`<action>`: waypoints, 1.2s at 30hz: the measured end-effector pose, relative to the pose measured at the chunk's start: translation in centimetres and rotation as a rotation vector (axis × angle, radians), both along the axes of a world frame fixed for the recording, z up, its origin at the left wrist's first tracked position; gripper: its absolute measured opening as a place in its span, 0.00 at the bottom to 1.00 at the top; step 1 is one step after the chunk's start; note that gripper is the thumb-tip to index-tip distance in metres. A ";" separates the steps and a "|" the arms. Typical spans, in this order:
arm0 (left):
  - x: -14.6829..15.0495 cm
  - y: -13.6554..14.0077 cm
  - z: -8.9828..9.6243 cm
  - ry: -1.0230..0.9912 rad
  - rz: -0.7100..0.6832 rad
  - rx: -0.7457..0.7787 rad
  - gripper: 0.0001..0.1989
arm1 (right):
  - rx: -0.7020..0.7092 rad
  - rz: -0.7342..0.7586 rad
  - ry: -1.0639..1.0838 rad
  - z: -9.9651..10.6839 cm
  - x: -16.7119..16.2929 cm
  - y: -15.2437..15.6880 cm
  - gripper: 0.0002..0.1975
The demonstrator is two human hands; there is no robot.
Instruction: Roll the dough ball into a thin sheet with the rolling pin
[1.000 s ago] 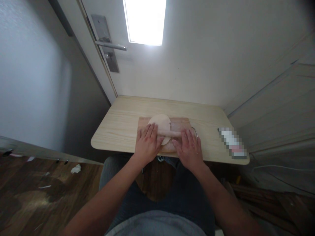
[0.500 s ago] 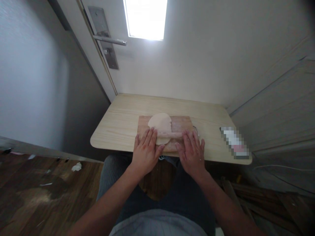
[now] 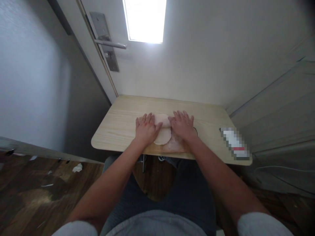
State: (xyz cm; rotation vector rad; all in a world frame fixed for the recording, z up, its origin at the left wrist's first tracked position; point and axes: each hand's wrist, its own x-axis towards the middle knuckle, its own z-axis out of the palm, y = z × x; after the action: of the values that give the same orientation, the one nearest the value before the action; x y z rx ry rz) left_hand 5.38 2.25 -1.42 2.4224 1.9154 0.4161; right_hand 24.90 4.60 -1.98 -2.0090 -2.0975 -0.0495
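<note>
A flat round sheet of dough [image 3: 162,136] lies on a wooden cutting board [image 3: 176,144]. Across the dough's far part rests a pale rolling pin [image 3: 165,123], its ends hidden under my hands. My left hand [image 3: 145,129] presses on the left end, fingers stretched forward and spread, thumb pointing inward. On the right end lies my right hand [image 3: 183,126], likewise flat with its fingers apart. Neither hand wraps round the pin. The board's far corners are mostly covered by the hands, and a metal loop handle [image 3: 196,131] shows at its right side.
The board sits on a light wooden table [image 3: 118,121] set against a white door with a metal lever handle [image 3: 110,43]. A blurred-out flat object [image 3: 235,143] lies at the table's right end. Crumpled white paper [image 3: 77,167] is on the floor at left.
Both hands have moved forward, away from my body, and the rolling pin has rolled with them toward the dough's far side. More of the dough's near part now shows.
</note>
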 end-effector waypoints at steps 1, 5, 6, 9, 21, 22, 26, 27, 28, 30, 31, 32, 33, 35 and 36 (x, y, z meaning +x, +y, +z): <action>0.0 0.5 0.1 0.006 -0.001 -0.007 0.35 | -0.019 0.002 -0.003 0.2 -0.1 0.6 0.32; -0.1 2.3 0.5 0.023 0.002 -0.057 0.35 | -0.129 -0.002 -0.016 0.7 -0.2 2.9 0.33; -0.1 2.8 0.6 0.023 0.003 -0.071 0.35 | -0.156 -0.006 -0.024 0.8 -0.3 3.3 0.33; -0.2 4.2 0.6 0.023 0.007 -0.110 0.35 | -0.205 -0.016 -0.042 1.1 -0.5 4.6 0.33; -0.2 3.9 0.4 0.014 -0.003 -0.021 0.31 | -0.042 -0.023 -0.025 0.5 -0.8 3.1 0.30; -0.2 3.6 0.3 0.011 -0.002 -0.001 0.31 | -0.025 -0.021 -0.017 0.4 -0.8 2.8 0.30; 0.0 2.8 0.4 0.002 -0.012 0.034 0.30 | 0.028 -0.021 -0.004 -0.1 -0.7 1.9 0.30; 0.0 2.7 0.4 0.001 -0.012 0.035 0.30 | 0.037 -0.023 -0.008 -0.2 -0.7 1.8 0.30; 0.0 2.5 0.4 0.000 -0.010 0.034 0.30 | 0.045 -0.023 -0.014 -0.2 -0.7 1.6 0.30; 0.1 2.3 0.5 -0.002 -0.008 0.030 0.30 | 0.062 -0.021 -0.029 -0.3 -0.7 1.2 0.30; 0.1 2.2 0.5 -0.004 -0.009 0.029 0.30 | 0.068 -0.021 -0.034 -0.3 -0.8 1.0 0.30; 0.1 2.0 0.5 -0.006 -0.009 0.029 0.29 | 0.073 -0.025 -0.036 -0.3 -0.8 0.8 0.30; 0.1 1.9 0.5 -0.008 -0.009 0.030 0.29 | 0.075 -0.028 -0.035 -0.3 -0.8 0.6 0.30; 0.1 1.6 0.5 -0.009 -0.009 0.037 0.29 | 0.075 -0.033 -0.031 -0.2 -0.9 0.2 0.30; 0.1 1.5 0.5 -0.008 -0.011 0.039 0.29 | 0.074 -0.032 -0.029 -0.1 -0.9 0.0 0.30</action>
State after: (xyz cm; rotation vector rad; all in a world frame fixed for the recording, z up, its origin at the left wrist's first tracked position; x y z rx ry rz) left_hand 5.49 3.73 -0.96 2.4501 1.9081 0.4669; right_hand 24.04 4.62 -2.11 -2.0103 -2.0496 -0.1597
